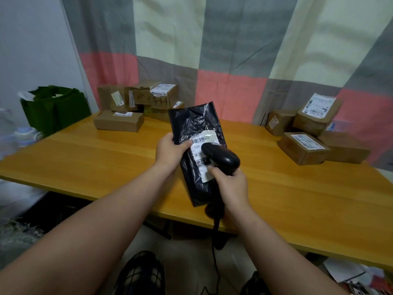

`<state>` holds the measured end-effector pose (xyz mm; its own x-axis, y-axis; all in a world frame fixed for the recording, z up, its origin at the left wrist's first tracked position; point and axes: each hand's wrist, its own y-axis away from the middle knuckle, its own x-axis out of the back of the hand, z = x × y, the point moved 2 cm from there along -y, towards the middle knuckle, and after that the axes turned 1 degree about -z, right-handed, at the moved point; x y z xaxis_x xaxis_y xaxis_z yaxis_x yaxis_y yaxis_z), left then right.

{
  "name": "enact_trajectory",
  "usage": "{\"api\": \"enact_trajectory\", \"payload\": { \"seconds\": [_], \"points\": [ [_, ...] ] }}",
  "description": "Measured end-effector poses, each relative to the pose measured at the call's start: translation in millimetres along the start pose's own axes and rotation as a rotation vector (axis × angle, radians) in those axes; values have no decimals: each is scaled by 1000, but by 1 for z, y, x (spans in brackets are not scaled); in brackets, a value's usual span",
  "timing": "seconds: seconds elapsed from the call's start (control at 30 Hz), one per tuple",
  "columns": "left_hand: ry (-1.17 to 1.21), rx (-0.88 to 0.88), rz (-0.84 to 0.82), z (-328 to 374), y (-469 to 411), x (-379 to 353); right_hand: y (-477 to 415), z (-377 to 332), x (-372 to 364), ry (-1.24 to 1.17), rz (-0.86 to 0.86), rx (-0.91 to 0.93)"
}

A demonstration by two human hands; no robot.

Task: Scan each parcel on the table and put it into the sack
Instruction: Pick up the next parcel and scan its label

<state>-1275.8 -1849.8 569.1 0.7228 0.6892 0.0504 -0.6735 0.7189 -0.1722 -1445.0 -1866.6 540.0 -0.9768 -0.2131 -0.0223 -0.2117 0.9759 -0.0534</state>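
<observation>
So we're holding the black poly parcel point(195, 124) up over the middle of the wooden table point(106, 158), tilted a bit, with the label side facing us. Our left hand point(170, 151) is gripping it by its left edge. The thumb is lying across the front, just beside the white shipping label point(201, 146), and the fingers are wrapping round the back where we can't see them.

Our right hand point(230, 184) is curling tight around the handle of the black barcode scanner point(221, 156). The scanner's head is pointing up at the label, hovering over its middle and covering part of the print. We honestly can't tell if the nose is touching the plastic or just sitting close. The scanner cable point(215, 252) is hanging down past the near table edge toward the floor.

The green sack point(55, 109) is sitting off the far left end of the table with its mouth open, well apart from the parcel.

We're also looking at plenty of cardboard boxes. A pile of them point(138, 99) is sitting at the back left against the checked curtain point(234, 50), with one flat box point(119, 121) lying in front of it. At the back right, a labelled flat box point(304, 147) is lying nearest us, a tilted box point(316, 116) is resting on top of others behind it, and a smaller box point(278, 121) is sitting just to its left.
</observation>
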Motion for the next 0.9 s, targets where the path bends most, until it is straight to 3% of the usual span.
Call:
{"api": "enact_trajectory", "payload": {
  "seconds": [0.13,0.27,0.43,0.9],
  "points": [
    [72,19,-27,7,-13,3,-9,5,-9,58,-54,-22],
    [130,75,-32,13,-20,9,-13,-7,0,271,-44,126],
    [87,63,-64,19,-22,22,-12,-26,11,365,-81,255],
    [66,67,-45,17,-26,29,-9,-30,6,523,-79,331]
  ]
}}
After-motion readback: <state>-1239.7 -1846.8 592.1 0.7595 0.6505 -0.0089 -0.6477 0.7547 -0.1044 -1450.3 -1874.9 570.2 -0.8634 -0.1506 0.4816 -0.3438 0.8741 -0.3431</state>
